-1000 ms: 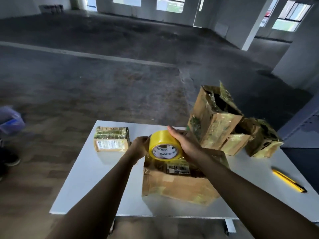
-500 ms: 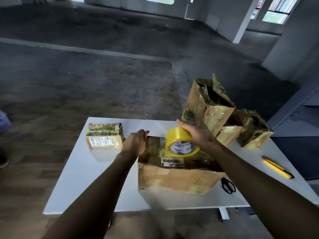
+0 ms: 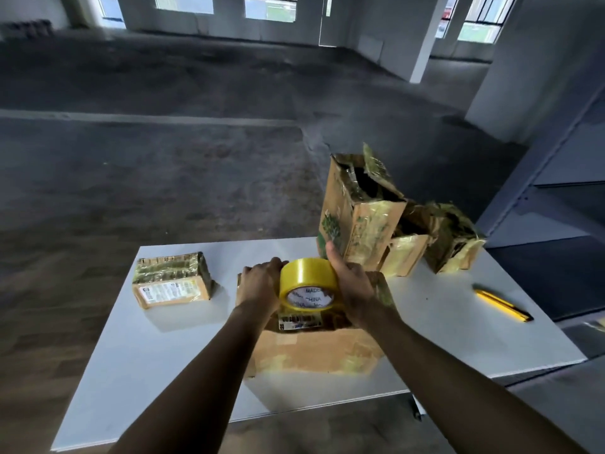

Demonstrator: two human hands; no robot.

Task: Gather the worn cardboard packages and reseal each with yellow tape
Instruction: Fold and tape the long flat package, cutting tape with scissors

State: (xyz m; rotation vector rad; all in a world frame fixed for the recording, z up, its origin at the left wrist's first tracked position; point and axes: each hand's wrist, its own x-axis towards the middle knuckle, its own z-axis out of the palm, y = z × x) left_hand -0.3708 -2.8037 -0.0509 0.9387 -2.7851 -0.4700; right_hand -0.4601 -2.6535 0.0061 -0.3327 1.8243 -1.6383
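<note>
Locate the yellow tape roll over the top of the large package, set on edge with the printed white core facing the camera; contact with the cardboard not determinable. Note the right hand wrapped round the right side of the roll, fingers curled over the rim and holding it. Note the left hand on the left part of the large package's top, against the left rim of the roll, fingers bent toward the far edge; cannot tell whether gripping the roll, a tape end or the cardboard. Find a barcode label on the large package's top, by the front edge, just below the roll. Observe worn brown cardboard with patches of old yellowed tape on the front face. Find the large package at the middle of the white desk, front face toward the near edge. Left of the large package, well apart: small package, closed, lying flat, white label on the near side, tape over the top. Behind and to the right of the large package: tall package, upright, top torn open, flaps ragged. Further right of the large package: low taped package and crushed package, side by side, both torn. Far right of the large package, near the desk edge: slim yellow and black tool, lying flat.
</note>
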